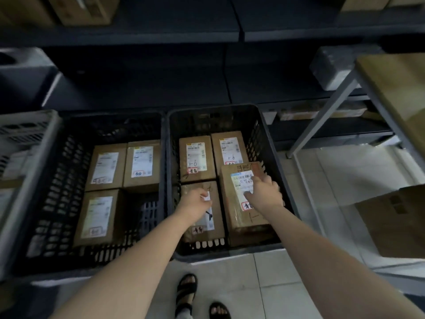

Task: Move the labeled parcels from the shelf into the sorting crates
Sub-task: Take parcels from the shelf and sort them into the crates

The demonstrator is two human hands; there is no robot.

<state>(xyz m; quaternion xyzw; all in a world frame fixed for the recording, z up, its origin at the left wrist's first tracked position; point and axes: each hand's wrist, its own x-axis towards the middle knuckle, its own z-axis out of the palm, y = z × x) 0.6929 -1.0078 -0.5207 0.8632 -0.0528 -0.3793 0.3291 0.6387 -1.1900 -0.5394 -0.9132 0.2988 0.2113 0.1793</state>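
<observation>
Two black sorting crates stand side by side on the floor. The left crate (55, 180) holds three brown labeled parcels (104, 168). The right crate (273, 157) holds several more. My right hand (264, 192) rests with fingers spread on the label of a tilted parcel (241, 217) at the crate's right side, its far end raised above the others. My left hand (195, 200) lies loosely curled on the front left parcel (207, 229) of the same crate. Whether either hand grips its box is unclear.
Dark shelves (138, 35) run across the back with cardboard boxes (85, 10) on top. A grey crate (25, 143) sits at the left. A metal rack leg (322, 116) and a large carton (395, 219) stand at the right. My sandaled feet (187, 288) are on the tiled floor.
</observation>
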